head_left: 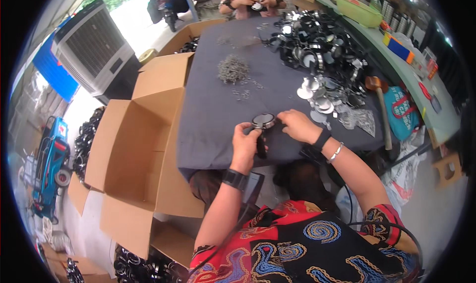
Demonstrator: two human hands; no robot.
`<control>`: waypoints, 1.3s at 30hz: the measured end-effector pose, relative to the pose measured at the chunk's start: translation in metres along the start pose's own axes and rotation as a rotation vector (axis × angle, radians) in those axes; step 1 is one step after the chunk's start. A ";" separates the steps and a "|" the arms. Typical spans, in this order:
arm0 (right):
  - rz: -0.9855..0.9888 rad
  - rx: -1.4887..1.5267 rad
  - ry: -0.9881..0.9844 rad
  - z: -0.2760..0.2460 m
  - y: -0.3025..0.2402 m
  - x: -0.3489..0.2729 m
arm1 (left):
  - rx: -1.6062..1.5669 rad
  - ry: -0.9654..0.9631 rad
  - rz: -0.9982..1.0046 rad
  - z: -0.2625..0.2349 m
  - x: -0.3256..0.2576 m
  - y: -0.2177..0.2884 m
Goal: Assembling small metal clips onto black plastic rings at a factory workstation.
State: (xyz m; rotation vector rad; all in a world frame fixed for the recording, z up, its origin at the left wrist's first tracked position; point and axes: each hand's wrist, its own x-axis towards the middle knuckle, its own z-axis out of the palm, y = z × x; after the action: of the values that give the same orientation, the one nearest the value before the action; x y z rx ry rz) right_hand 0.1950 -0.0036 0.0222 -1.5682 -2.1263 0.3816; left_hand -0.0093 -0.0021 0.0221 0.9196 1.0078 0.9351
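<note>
On the grey cloth (pixel 223 109), the left hand (pixel 245 146) grips a mirror (pixel 263 121) by its handle, which points toward the body; the right hand (pixel 297 125) pinches its round rim.

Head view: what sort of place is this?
Probably a small assembly workshop. A grey-covered table holds a heap of black round frames and loose mirror discs; open cardboard boxes stand beside it, and both hands work one round piece.
</note>
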 end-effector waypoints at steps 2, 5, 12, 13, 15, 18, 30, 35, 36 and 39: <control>-0.110 -0.300 -0.052 -0.005 -0.006 -0.005 | 0.041 0.071 0.010 0.003 0.001 -0.002; -0.129 -0.309 -0.031 -0.012 -0.012 -0.014 | 0.101 0.072 0.037 0.000 0.002 0.000; 0.129 0.855 -0.126 -0.021 -0.044 -0.013 | 0.012 -0.007 0.066 -0.014 0.001 -0.002; 0.134 0.853 -0.126 -0.016 -0.043 -0.012 | 0.009 -0.010 0.063 -0.014 0.001 -0.002; -0.051 0.669 -0.096 -0.008 -0.041 -0.008 | 0.022 -0.038 0.027 -0.015 0.001 0.000; -0.360 0.376 0.126 0.002 -0.038 0.002 | 0.044 -0.053 0.041 -0.016 0.003 0.002; -0.165 0.452 -0.084 -0.006 -0.046 0.022 | 0.386 -0.004 0.535 -0.020 0.007 -0.023; -0.267 0.347 -0.119 -0.010 -0.047 0.038 | 0.694 0.127 0.777 -0.014 0.005 -0.024; -0.261 0.337 -0.111 -0.011 -0.048 0.037 | 0.688 0.116 0.785 -0.013 0.004 -0.024; -0.276 0.284 -0.104 -0.010 -0.052 0.036 | 0.741 0.127 0.820 -0.015 0.001 -0.020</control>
State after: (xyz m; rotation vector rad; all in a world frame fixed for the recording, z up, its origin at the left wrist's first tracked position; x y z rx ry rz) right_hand 0.1494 0.0141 0.0632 -1.1028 -2.2129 0.6483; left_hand -0.0190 -0.0045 -0.0005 2.0088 1.1173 1.3230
